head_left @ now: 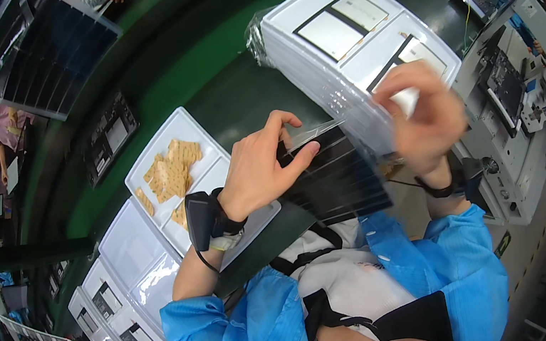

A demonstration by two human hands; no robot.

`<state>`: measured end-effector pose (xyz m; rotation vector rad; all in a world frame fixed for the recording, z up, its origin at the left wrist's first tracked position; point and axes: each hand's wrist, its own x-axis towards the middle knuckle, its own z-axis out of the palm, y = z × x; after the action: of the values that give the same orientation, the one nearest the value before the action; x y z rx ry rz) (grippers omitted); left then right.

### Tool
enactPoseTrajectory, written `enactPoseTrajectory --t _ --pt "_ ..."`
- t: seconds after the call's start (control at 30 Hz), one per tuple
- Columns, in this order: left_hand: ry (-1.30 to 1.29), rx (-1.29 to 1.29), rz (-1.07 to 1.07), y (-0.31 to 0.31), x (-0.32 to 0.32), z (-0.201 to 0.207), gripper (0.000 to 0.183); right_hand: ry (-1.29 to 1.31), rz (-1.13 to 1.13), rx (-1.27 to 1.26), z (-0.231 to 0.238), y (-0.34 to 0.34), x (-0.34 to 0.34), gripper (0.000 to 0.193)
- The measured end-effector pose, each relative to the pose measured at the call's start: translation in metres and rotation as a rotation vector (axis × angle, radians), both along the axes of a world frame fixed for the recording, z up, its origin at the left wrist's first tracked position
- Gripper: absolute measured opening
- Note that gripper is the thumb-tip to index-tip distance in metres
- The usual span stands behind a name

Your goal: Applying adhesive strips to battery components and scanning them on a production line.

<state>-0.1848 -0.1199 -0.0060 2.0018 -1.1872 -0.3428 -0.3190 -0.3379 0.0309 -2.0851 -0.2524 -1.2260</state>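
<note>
The fingers of the left hand (259, 173) are spread at a dark panel's (337, 188) edge between the hands, whether clamped cannot be told, those of the right hand (427, 119) are too blurred to judge, and the panel could be dropped if loosely pinched.

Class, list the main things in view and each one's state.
Left hand: thumb and forefinger apart
Right hand: fingers curled, blurred
Dark panel: glossy, partly hidden
Tan pieces: piled loosely in an uncovered white tray
Tray stack: top uncovered, side wrapped in clear plastic
Black-and-white panels: lying in its compartments
</note>
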Motion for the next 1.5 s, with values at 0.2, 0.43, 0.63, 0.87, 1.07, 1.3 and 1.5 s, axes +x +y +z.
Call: enactPoseTrajectory --t 0.2,0.43,0.63,0.87,1.07,1.3,1.5 --pt "-0.078 -0.321 0.204 -0.054 0.062 -0.003 0.039 0.105 -0.267 0.187 -0.004 -0.148 -0.015 0.046" --pt "-0.08 -0.046 0.388 -0.136 0.159 -0.034 0.053 0.383 -0.392 0.325 -0.039 -0.199 -0.022 0.056" --pt "-0.019 -0.118 0.352 -0.144 0.158 -0.038 0.047 0.347 -0.29 0.46 -0.08 -0.231 -0.025 0.064" --pt "-0.037 -0.039 0.316 -0.087 0.173 -0.035 0.045 0.3 -0.343 0.481 -0.066 -0.132 -0.031 0.071" --pt "-0.014 -0.165 0.185 -0.03 0.196 -0.042 0.042 0.302 -0.415 0.417 -0.062 -0.046 -0.033 0.073" --pt "-0.04 -0.111 0.235 -0.006 0.181 -0.006 0.038 0.291 -0.344 0.524 -0.058 -0.068 -0.057 0.066" --pt "0.173 -0.174 0.034 0.001 0.137 0.075 0.033 0.368 -0.136 0.51 0.015 -0.102 0.009 0.065"
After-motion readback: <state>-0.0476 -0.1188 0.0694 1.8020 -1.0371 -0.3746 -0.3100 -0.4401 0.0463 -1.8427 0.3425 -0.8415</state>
